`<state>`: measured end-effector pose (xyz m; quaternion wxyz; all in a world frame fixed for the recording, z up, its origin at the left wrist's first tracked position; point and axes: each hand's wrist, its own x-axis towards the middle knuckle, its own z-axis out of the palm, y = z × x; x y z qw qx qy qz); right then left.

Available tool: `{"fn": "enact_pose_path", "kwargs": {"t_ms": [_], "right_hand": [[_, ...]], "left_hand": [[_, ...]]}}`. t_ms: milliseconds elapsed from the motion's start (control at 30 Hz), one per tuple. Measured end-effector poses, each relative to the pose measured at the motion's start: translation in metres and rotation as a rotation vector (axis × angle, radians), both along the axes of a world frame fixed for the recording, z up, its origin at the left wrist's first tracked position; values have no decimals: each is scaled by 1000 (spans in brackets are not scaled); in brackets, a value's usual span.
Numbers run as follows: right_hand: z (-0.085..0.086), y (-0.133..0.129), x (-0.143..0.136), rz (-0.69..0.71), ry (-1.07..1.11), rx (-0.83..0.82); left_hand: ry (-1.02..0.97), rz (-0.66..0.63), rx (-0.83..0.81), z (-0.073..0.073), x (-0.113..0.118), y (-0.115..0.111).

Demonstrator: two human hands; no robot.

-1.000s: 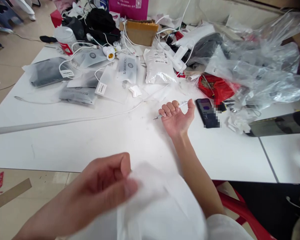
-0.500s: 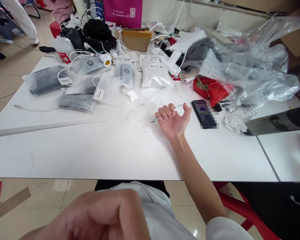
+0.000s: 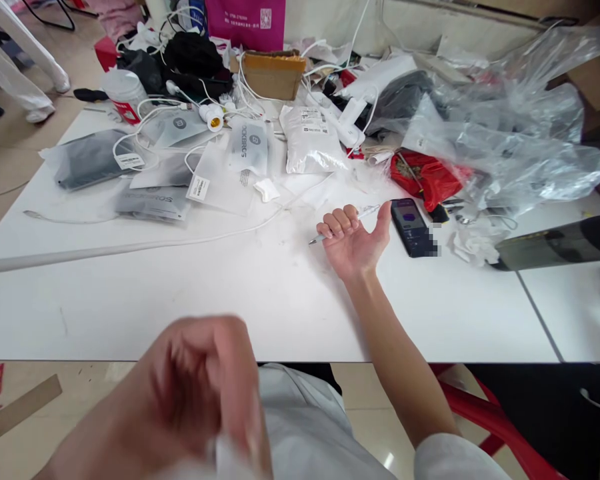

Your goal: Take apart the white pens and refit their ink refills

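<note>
My right hand (image 3: 355, 243) rests palm up on the white table, its fingers curled around a slim pen (image 3: 317, 238) and its thumb held away. The pen's tip points left, and its other end shows past the fingers. Beside the thumb lies a black phone (image 3: 409, 225) with its screen lit. Close to the camera, my left hand (image 3: 200, 380) is raised in front of the table's near edge, blurred, with its fingers bent inward. A whitish patch shows below these fingers; I cannot make out what it is.
Packaged pouches (image 3: 153, 200), a white parcel (image 3: 313, 140) and tangled cables line the table's back. A red bag (image 3: 425, 177), clear plastic wrap (image 3: 525, 160) and a dark bottle (image 3: 560, 243) are at the right. A white cable (image 3: 200, 241) crosses the left side.
My left hand has risen and moved a little left, showing more of its curled fingers. My right hand keeps the pen, its thumb slightly more raised. The view has shifted slightly.
</note>
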<state>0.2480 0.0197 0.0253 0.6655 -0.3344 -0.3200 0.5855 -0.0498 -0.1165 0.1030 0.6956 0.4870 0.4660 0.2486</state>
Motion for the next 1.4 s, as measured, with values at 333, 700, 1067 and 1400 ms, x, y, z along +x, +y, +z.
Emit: {"fn": "enact_pose_path", "kwargs": {"t_ms": [333,700,1067,1400], "right_hand": [[1,-1,2,44,426,-85],[2,-1,3,56,508,-66],[13,-3,12,28,486,40],[19,-11,67,-279,-215,173]], "left_hand": [[577,282,557,-67,-27,146],[615,198,1135,-67,45,134],[237,36,865,-95,116,149],[279,-27,948,-119,106,144]]}}
